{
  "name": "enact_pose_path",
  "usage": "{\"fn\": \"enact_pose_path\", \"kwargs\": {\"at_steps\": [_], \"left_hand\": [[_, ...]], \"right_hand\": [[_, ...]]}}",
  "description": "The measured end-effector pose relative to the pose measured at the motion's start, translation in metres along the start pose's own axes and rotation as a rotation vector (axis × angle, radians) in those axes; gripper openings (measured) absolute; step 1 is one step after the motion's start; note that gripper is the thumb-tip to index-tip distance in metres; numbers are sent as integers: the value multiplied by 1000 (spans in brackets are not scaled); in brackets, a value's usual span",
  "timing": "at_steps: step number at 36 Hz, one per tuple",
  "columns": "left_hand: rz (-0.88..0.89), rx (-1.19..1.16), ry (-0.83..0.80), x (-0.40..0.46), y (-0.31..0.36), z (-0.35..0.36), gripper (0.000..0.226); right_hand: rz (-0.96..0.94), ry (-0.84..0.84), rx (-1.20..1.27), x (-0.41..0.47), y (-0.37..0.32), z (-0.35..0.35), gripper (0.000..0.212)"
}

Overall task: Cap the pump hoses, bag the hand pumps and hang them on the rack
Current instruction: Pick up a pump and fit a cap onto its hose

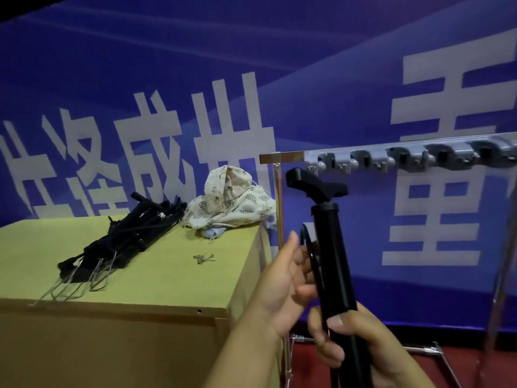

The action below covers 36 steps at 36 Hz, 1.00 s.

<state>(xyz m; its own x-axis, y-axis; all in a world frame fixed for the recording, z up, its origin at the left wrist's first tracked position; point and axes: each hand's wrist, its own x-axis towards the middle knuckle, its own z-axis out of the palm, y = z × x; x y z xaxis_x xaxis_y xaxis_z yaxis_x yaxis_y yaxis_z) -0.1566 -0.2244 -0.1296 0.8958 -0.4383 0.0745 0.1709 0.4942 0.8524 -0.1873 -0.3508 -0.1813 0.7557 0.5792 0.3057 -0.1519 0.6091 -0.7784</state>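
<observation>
I hold a black hand pump [331,247] upright in front of me, its T-handle at the top. My right hand [355,343] grips the lower part of the barrel. My left hand [282,284] pinches the pump's thin black hose [307,245], which loops beside the barrel. A pile of several more black pumps [131,231] lies on the yellow-green tabletop [167,275]. Floral cloth bags [229,200] are heaped at the table's far corner. A few small metal pieces [203,258] lie near them. The metal rack [282,157] carries a grey strip of clips [405,156].
A blue banner with large white characters hangs behind everything. The rack's upright post [278,208] stands right beside the table's corner, and its legs [436,351] spread over the red floor at lower right. Wire feet stick out of the pump pile toward the table's front edge.
</observation>
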Motion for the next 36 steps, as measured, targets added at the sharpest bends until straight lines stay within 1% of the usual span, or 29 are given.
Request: {"fn": "enact_pose_path", "kwargs": {"at_steps": [3, 4, 5, 9, 12, 15, 16, 17, 19, 20, 22, 24, 25, 27, 29, 30, 33, 35, 36], "left_hand": [[59, -24, 47, 11, -5, 9, 39], [84, -24, 51, 12, -5, 13, 30], [129, -23, 54, 14, -7, 16, 28], [276, -5, 28, 12, -4, 28, 45], [306, 79, -33, 8, 0, 39, 49], [357, 168, 58, 8, -1, 43, 50], [383, 197, 100, 9, -2, 42, 48], [410, 230, 131, 8, -3, 41, 46], [459, 326, 180, 6, -6, 38, 46], [478, 377, 193, 4, -8, 36, 48], [492, 466, 194, -1, -10, 34, 50], [506, 532, 179, -6, -9, 32, 47], [511, 561, 178, -10, -6, 29, 45], [503, 619, 165, -16, 4, 22, 41], [442, 649, 144, -19, 12, 10, 40], [404, 663, 134, -20, 15, 4, 43], [372, 731, 161, -22, 24, -11, 58], [350, 778, 197, -24, 29, -15, 49], [356, 823, 202, -26, 31, -15, 46]], "right_hand": [[39, -32, 16, -6, -6, -18, 59], [33, -31, 51, -9, -7, -20, 62], [25, -36, 86, -13, -8, -20, 63], [-69, -49, 149, -26, 3, -6, 57], [-75, -59, 185, -24, 5, -12, 51], [-70, 15, 111, -29, 8, -21, 48], [-57, 41, 66, -27, 9, -21, 54], [-42, 95, 16, -25, 6, -22, 65], [-84, 314, -163, -18, 1, -24, 84], [-126, 387, -279, -11, -1, -18, 88], [-186, 461, -511, 2, -4, -2, 85], [-184, 511, -622, 10, 0, 10, 74], [-178, 524, -618, 11, 3, 14, 71], [-189, 521, -607, 14, 11, 18, 76], [-183, 528, -636, 16, 18, 22, 76], [-165, 526, -618, 17, 19, 24, 73], [-113, 517, -574, 19, 23, 27, 77], [-81, 486, -574, 22, 25, 31, 71], [-86, 475, -581, 23, 26, 31, 71]]}}
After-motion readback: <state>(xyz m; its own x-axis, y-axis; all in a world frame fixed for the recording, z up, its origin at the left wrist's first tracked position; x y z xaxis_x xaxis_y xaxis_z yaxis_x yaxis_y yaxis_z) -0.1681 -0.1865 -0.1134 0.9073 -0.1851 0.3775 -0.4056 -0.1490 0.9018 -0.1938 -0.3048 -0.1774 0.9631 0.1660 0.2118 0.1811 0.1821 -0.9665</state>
